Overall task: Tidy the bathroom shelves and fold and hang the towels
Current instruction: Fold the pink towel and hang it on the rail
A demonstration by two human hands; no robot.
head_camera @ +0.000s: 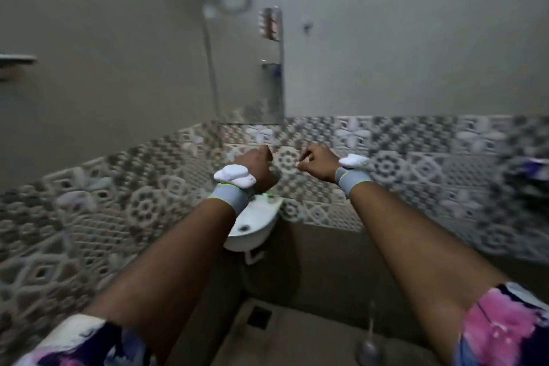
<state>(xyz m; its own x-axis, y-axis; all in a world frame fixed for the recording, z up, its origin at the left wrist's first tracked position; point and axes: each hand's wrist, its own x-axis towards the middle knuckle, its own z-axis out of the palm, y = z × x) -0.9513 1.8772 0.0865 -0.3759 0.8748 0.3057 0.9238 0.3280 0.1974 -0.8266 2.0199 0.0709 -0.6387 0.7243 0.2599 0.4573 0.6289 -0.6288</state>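
1. My left hand (257,165): fingers curled into a fist, nothing seen in it, above the small white basin (258,230).
2. My right hand (316,161): fingers curled narrow, empty as far as the blur shows.
3. Shelves: a wall shelf (17,59) at far left; a tiered rack (270,24) reflected in the mirror (246,86).
4. Towels: none certain; a blurred purple-white shape (534,168) at far right may be one.
5. Handling, my judgement: soft, light, limp; I'd pinch two top corners.

No readable text, labels, brands or numbers anywhere; frame blurred.
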